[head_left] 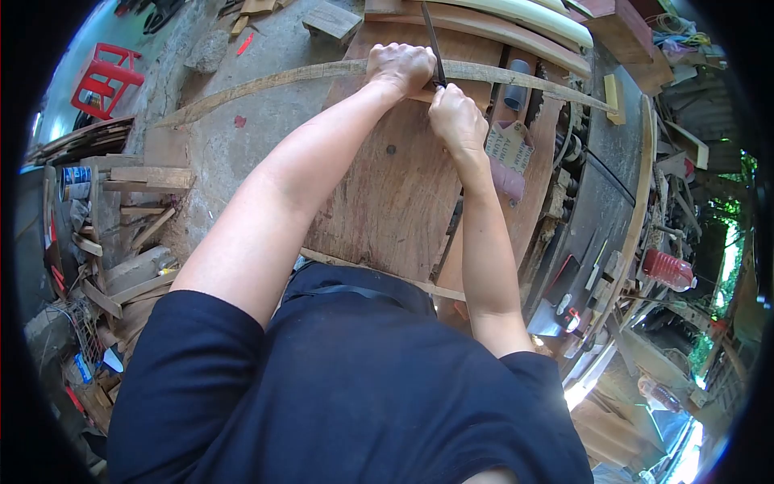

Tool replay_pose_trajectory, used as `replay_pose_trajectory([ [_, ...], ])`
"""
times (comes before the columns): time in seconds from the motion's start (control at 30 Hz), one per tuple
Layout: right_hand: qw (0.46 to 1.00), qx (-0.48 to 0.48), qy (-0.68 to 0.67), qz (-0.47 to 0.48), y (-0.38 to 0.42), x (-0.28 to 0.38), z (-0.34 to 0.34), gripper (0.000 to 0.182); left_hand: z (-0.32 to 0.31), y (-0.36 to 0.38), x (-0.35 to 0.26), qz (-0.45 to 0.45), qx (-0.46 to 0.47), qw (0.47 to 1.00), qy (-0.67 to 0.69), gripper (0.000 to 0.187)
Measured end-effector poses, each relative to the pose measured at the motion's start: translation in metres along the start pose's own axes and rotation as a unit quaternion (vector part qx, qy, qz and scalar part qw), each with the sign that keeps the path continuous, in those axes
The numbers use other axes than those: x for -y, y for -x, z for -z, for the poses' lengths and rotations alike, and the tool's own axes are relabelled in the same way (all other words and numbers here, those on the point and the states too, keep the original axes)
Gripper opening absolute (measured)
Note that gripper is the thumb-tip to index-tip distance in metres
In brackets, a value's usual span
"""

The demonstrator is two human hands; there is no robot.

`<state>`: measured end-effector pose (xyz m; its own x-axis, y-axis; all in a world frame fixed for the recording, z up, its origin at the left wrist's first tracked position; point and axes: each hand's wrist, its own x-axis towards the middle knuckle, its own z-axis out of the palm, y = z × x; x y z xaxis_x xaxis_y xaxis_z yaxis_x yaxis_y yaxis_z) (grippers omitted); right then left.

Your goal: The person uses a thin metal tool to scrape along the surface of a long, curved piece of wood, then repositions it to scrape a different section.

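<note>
A long, thin curved wooden strip (298, 76) lies across the wooden work board (379, 194). My left hand (401, 68) is closed in a fist over the strip, its fingers wrapped round it. Just to the right, my right hand (458, 118) is closed round the lower end of a narrow dark tool (432, 36), whose long blade points away from me and crosses the strip beside my left hand. The handle is mostly hidden in my fingers.
Beyond the strip lie curved wooden pieces (500, 31) and a wood block (332, 22). A grey tube (517, 85) and a sandpaper piece (509, 147) are right of my right hand. A red stool (107, 81) stands far left; scrap wood (149, 177) is piled below it.
</note>
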<state>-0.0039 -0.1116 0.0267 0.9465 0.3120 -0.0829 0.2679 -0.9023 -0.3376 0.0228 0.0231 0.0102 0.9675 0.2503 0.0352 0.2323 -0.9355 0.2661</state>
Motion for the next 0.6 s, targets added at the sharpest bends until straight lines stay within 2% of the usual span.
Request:
replay_pose_trajectory([
  [0.2,0.999,0.032,-0.005,-0.032,0.046,-0.003,0.01,0.036,-0.006,-0.006,0.003,0.007,0.009,1.0,0.007,0.051],
  [0.37,1.0,0.015,0.011,-0.024,0.023,-0.009,0.009,0.036,-0.007,-0.008,-0.002,-0.015,-0.019,1.0,0.01,0.052],
  [0.43,1.0,0.001,-0.014,-0.008,0.017,-0.005,0.006,0.036,-0.005,-0.009,0.0,0.01,-0.01,1.0,0.002,0.052],
  [0.6,0.999,0.036,-0.01,-0.034,0.055,-0.007,0.015,0.034,-0.004,-0.009,0.001,0.012,-0.012,1.0,0.011,0.052],
])
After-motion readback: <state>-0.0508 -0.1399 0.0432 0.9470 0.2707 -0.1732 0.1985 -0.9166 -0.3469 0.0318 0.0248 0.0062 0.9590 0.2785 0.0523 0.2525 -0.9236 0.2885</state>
